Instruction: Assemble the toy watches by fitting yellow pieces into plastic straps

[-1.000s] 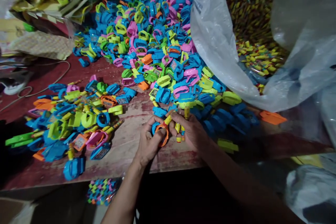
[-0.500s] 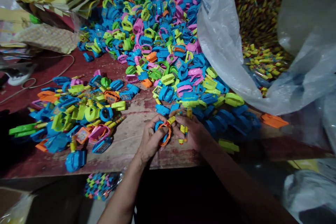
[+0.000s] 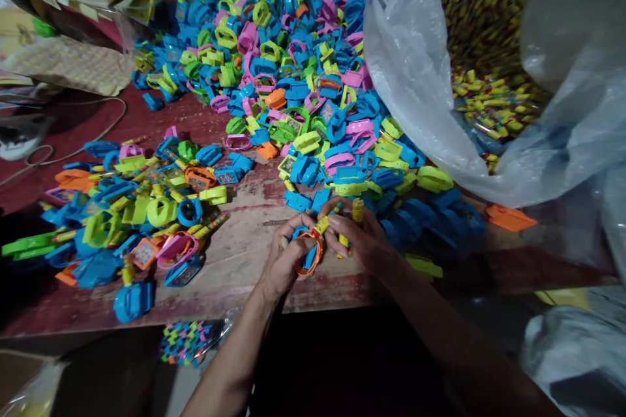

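Observation:
My left hand is closed around an orange toy watch and a blue toy watch, held together just above the table's front. My right hand pinches a small yellow tube by one end, and the tube's other end meets the orange watch. More yellow tubes, such as the upright one, stick out between the fingers of that hand. Whether the tube is inserted in the watch or only touches it, I cannot tell. Fingers hide part of both watches.
A big heap of coloured toy watches covers the back of the table. At left lies a smaller pile of watches with yellow tubes. A plastic bag of yellow tubes stands at right. An orange piece lies near it.
The pinched yellow tube and both hands have shifted only slightly. Much of the table scene has slid a little left in view as the head turned.

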`<state>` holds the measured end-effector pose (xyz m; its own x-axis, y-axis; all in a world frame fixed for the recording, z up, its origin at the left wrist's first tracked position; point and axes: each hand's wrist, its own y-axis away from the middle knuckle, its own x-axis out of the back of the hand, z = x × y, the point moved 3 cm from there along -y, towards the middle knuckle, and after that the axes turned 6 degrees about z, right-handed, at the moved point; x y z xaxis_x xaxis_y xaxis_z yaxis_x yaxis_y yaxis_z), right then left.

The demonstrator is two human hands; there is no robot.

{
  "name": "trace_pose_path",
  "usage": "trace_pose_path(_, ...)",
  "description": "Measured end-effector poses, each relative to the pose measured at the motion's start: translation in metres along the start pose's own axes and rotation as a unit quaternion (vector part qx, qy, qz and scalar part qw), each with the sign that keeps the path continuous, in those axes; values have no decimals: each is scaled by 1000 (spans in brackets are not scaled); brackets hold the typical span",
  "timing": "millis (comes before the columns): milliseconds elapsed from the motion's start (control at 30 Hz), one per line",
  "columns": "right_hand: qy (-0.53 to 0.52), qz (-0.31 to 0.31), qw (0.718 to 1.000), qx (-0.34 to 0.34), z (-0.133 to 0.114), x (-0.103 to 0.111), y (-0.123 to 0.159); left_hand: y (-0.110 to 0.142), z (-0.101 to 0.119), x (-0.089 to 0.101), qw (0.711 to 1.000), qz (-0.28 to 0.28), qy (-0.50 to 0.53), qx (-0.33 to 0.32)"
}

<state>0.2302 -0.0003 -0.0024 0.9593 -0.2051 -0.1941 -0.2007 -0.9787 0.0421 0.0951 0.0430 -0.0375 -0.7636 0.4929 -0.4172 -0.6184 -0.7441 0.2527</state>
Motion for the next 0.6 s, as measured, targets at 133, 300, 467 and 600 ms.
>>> trace_pose_path(133, 43, 2, 999, 12, -6, 4, 3, 2, -3, -3, 1000, 7, -11, 9)
trace_pose_path(300, 66, 16, 998, 4, -7, 4, 8, 3, -9, -4, 999, 23, -28, 5)
trace_pose_path(467, 104, 26, 994, -12, -2, 5, 13, 6, -11, -4, 999, 26, -23, 9)
trace_pose_path(600, 69, 13, 997, -10, 1, 3, 17, 11, -6, -4, 998, 41, -54, -11)
